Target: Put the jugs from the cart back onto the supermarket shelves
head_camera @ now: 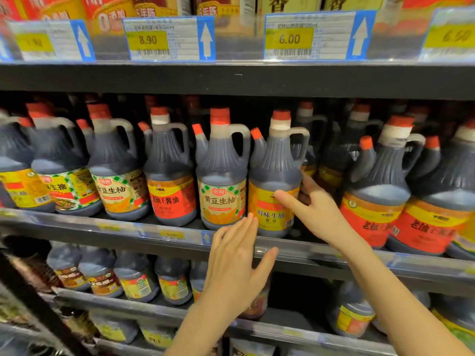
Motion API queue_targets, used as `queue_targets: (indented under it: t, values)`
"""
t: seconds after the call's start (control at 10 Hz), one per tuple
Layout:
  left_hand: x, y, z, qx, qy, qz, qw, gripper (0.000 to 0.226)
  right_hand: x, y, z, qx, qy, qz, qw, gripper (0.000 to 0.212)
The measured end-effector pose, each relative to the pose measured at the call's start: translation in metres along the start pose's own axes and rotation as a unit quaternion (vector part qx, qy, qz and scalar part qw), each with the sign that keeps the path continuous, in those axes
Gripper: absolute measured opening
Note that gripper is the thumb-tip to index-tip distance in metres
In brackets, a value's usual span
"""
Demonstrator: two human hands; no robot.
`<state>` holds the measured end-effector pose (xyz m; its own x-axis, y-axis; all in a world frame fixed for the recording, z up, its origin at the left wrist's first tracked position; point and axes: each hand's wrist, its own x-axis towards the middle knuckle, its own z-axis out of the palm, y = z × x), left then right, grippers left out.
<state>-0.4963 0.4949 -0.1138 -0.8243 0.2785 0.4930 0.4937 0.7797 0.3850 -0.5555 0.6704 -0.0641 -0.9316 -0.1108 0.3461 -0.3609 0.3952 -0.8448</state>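
The yellow jug (272,160) stands near the front edge of the shelf (102,223). The right hand (318,211) grips its side, thumb on the label. The left hand (236,260) is open, holding nothing. It is best to push the jug back slowly and straight.

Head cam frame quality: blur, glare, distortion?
Head view: centre sharp, yellow-label jug and 6.00 price tag legible; edges smeared, far-left price tag unreadable; wide-angle slants the middle shelf rail; soft glare on the tag holders.
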Motion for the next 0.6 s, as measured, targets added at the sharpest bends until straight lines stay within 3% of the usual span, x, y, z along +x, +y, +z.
queue_targets:
  t: [0.1,0.2,0.3,0.4,0.6]
  values:
    - [-0.004,-0.014,-0.017,-0.055,-0.076,0.031,0.995,0.082,-0.011,-0.007,0.002,-0.147,0.019,0.025,0.989,0.089]
    - [-0.009,-0.023,-0.036,-0.069,-0.128,0.03,0.989,0.08,-0.028,-0.01,0.006,-0.27,0.023,0.028,0.962,0.09]
    - [-0.022,-0.039,-0.061,0.0,-0.155,0.068,0.986,0.088,-0.05,-0.02,0.015,-0.393,0.023,0.036,0.919,0.068]
    - [-0.04,-0.059,-0.08,0.053,-0.195,0.072,0.977,0.103,-0.072,-0.031,0.025,-0.422,0.016,-0.008,0.907,0.075]
    - [-0.085,-0.083,-0.128,0.088,-0.266,0.027,0.96,0.117,-0.117,-0.055,0.057,-0.44,-0.057,0.002,0.896,0.098]
